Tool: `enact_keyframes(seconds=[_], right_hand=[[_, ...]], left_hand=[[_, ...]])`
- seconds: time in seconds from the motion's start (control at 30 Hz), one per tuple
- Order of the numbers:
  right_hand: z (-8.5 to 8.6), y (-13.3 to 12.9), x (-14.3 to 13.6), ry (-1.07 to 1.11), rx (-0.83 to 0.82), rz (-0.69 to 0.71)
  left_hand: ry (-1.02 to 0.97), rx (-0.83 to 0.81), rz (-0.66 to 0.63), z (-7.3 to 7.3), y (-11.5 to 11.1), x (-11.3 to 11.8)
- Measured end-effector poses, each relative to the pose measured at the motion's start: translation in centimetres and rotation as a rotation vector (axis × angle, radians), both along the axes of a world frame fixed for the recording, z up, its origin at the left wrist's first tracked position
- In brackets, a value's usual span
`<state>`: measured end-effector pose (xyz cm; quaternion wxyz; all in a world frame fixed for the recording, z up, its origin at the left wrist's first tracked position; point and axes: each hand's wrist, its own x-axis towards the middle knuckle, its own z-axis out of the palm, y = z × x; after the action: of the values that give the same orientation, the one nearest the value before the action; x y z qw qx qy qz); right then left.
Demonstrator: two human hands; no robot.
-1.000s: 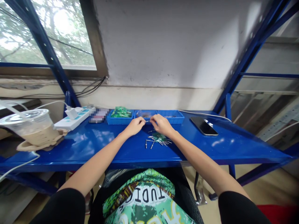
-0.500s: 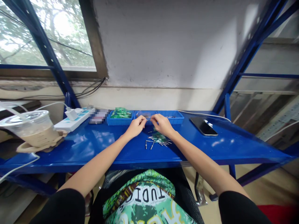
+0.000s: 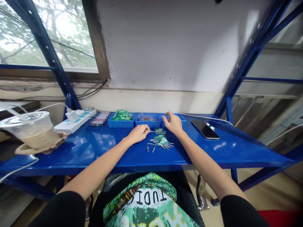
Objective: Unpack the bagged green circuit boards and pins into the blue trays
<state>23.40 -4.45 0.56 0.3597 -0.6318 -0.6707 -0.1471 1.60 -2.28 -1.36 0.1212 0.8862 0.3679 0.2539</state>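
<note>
My left hand [image 3: 140, 133] is closed in a pinch just above the table, left of the loose pile. A thin silver rivet [image 3: 153, 131] pokes out to the right from its fingertips. Over the right blue bin [image 3: 181, 120] is my right hand [image 3: 174, 123], thumb and fingers apart, with nothing visible between them. Below and between the hands lies a pile of silver rivets [image 3: 167, 145] mixed with small green-printed clear packets [image 3: 161, 138]. Two rivets [image 3: 148, 148] rest apart at the pile's near left.
Green packets [image 3: 122, 115] fill the left bin; the middle bin [image 3: 147, 123] holds clear plastic and small brownish pieces. A phone [image 3: 205, 129] with white earbuds [image 3: 210, 126] lies right. To the left are a power strip [image 3: 68, 125] and a drink cup [image 3: 35, 134] in a cardboard holder.
My hands were together in front of the middle bin and have separated. The right moved right to the right bin; the left came slightly nearer, lower over the table.
</note>
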Motion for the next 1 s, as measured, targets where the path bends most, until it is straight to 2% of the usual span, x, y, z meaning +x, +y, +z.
enact_keyframes(seconds=[0.1, 0.2, 0.4, 0.6, 0.87, 0.93, 1.0], right_hand=[[-0.3, -0.4, -2.2, -0.128, -0.002, 0.345], [-0.7, -0.8, -3.7, -0.210, -0.007, 0.477], [-0.5, -1.2, -3.9, -0.254, 0.045, 0.444], [-0.2, -1.1, -3.7, -0.225, 0.053, 0.388], [-0.2, -1.3, -4.0, -0.157, 0.078, 0.453], [0.1, -1.1, -3.7, -0.140, 0.111, 0.413], [0.4, -0.6, -2.7, -0.078, 0.160, 0.283]], left_hand=[[-0.117, 0.018, 0.067, 0.7, 0.3, -0.2], [-0.179, 0.022, 0.116, 1.3, 0.3, -0.4], [-0.209, 0.012, 0.118, 1.5, -0.1, -0.4], [-0.352, -0.019, 0.018, 1.7, -0.5, -0.3], [-0.315, -0.007, 0.029, 1.5, -0.8, -0.1], [-0.315, -0.039, 0.015, 1.2, -0.7, 0.1], [-0.292, -0.066, -0.002, 1.0, -0.5, 0.7]])
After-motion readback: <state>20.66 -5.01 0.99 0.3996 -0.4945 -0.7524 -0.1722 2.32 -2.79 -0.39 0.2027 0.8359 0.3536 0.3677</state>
